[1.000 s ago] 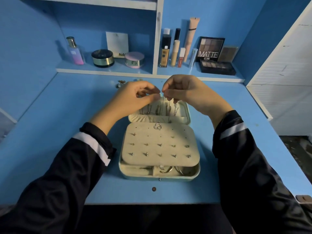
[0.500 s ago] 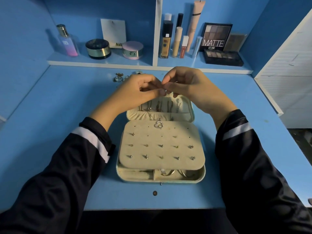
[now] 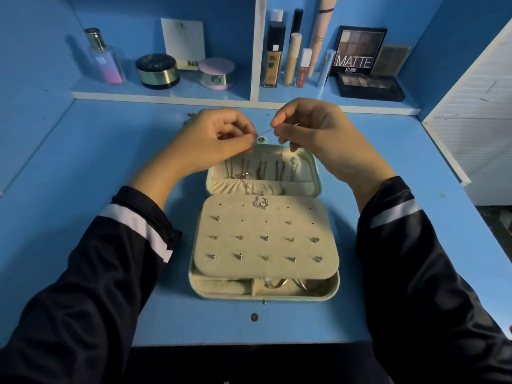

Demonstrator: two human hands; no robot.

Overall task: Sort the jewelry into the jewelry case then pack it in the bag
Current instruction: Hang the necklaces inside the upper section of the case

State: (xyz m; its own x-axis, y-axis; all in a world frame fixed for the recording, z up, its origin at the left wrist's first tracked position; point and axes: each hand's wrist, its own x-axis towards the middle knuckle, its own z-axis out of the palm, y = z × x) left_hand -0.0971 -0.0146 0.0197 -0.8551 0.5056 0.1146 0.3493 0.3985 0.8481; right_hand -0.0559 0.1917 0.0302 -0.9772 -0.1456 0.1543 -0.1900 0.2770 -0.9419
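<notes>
The left hand [image 3: 216, 139] has its fingers [image 3: 243, 141] curled tight, with thumb and forefinger pinching a thin necklace chain [image 3: 264, 131]. The right hand [image 3: 313, 131] pinches the same chain just to the right, its other fingers loosely bent. A short stretch of chain runs taut between them, above the far edge of the open jewelry case [image 3: 333, 286] on the blue surface [image 3: 110, 167]. The chain trails down across the raised lid [image 3: 307, 187] toward a silver heart pendant [image 3: 261, 202]. The pendant lies at the far edge of the beige stud panel [image 3: 249, 273], where small earrings [image 3: 264, 238] sit in rows.
</notes>
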